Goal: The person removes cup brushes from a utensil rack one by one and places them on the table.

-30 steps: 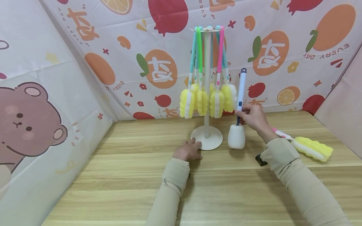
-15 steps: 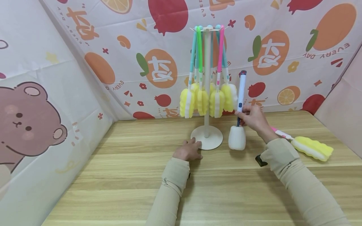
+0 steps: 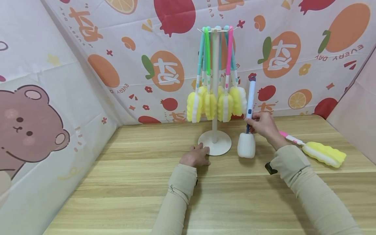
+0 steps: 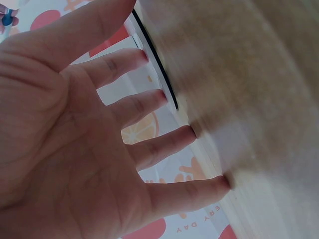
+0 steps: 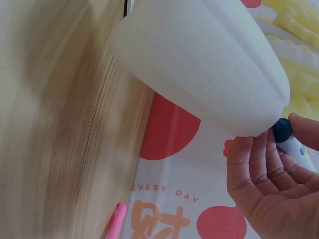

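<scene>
Two hands work well apart over a wood-grain table (image 3: 123,192). On the right, the right hand (image 3: 264,126) pinches the lower handle of a white-headed brush (image 3: 246,146) between thumb and fingers. This brush stands nearly upright, foam head down, the top of its pale handle leaning slightly right; its loop end is dark blue. Whether the foam touches the table I cannot tell. It is just right of a white stand (image 3: 221,147) with a round base and a slim post.

On the left, the left hand (image 3: 195,157) has its fingers spread, holding nothing. Its index and middle fingertips rest at the near left rim of the stand's base, while the ring and little fingertips meet the table.

Several yellow-and-white sponge brushes hang from the stand's top, among them a green-handled brush (image 3: 210,106) and a pink-handled brush (image 3: 225,109); others have teal handles. Farther right, beyond the right sleeve (image 3: 311,187), another yellow-and-white brush (image 3: 324,154) lies on the table, its pink handle pointing left. A fruit-print cloth (image 3: 129,75) covers the far side.
</scene>
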{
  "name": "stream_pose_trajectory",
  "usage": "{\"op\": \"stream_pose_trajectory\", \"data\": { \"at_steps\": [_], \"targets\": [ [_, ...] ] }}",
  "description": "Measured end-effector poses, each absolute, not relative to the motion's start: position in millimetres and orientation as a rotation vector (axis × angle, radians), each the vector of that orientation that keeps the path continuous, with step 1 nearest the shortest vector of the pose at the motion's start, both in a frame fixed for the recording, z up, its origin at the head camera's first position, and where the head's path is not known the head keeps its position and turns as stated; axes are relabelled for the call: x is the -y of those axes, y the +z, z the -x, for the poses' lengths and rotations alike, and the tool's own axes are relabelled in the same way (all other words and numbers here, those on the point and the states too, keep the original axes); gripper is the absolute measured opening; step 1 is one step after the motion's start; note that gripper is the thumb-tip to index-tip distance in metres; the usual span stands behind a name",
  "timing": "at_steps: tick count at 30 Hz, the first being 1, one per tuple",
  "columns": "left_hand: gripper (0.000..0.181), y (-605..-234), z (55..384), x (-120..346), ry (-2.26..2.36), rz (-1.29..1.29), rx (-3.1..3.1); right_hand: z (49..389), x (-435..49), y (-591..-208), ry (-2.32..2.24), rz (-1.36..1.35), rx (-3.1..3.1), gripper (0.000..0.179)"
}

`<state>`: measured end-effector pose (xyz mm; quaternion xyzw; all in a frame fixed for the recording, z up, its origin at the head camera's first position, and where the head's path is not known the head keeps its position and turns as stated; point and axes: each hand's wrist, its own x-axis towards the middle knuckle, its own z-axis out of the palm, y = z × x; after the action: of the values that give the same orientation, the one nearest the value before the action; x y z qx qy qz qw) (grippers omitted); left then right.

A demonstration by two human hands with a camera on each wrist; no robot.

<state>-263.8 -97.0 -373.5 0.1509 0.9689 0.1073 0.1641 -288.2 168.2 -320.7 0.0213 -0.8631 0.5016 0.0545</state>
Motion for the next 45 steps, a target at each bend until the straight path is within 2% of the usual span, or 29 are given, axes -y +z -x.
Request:
{"op": "stream_pose_trajectory", "data": {
  "at_steps": [10,15,25,45],
  "targets": [
    [0.041,-375,265,97,0.312,-0.434,-2.760,288,-168,-323,1.589,0.034,2.656,0.030],
    [0.038,-373,264,97,0.328,-0.438,-2.762,288,-168,-324,1.628,0.032,2.670,0.028],
    [0.045,-372,262,97,0.321,-0.431,-2.760,291,-170,-330,1.659,0.054,2.703,0.028],
    [0.042,-373,264,97,0.313,-0.431,-2.762,292,-165,-341,1.760,0.070,2.765,0.029]
  ]
}}
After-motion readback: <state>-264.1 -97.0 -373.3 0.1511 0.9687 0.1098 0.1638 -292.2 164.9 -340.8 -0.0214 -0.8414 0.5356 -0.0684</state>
